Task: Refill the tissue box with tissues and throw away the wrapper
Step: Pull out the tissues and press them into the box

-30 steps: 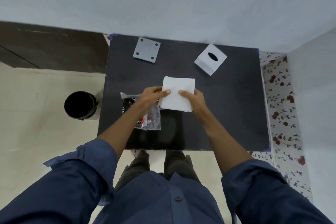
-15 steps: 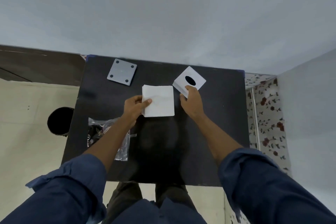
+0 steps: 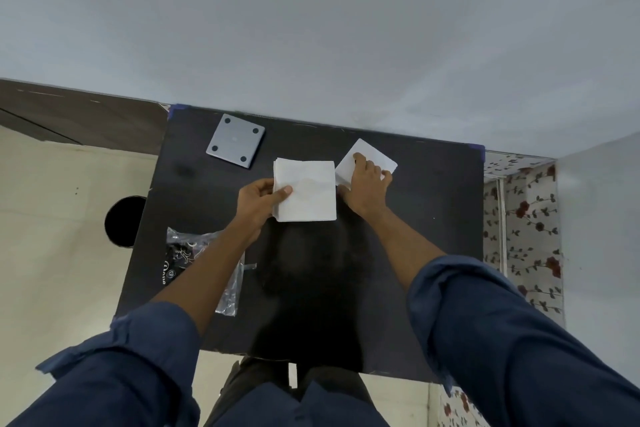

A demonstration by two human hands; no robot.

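A white stack of tissues (image 3: 308, 189) lies mid-table, and my left hand (image 3: 261, 199) grips its left edge with the thumb on top. To its right stands the white tissue box (image 3: 372, 156); my right hand (image 3: 367, 184) covers its top and grips it, hiding the opening. The clear plastic wrapper (image 3: 194, 260) with dark print lies on the table's left part, partly under my left forearm. A grey square plate with four dark dots (image 3: 235, 140), seemingly the box's base, rests at the back left.
The black table (image 3: 433, 218) stands against a pale wall. A black round bin (image 3: 123, 220) sits on the floor just left of the table. Floral-patterned covering (image 3: 523, 236) runs along the right side.
My right hand left the tissue stack and moved right onto the tissue box, now covering its top. My left hand carried the stack farther back on the table, away from the wrapper.
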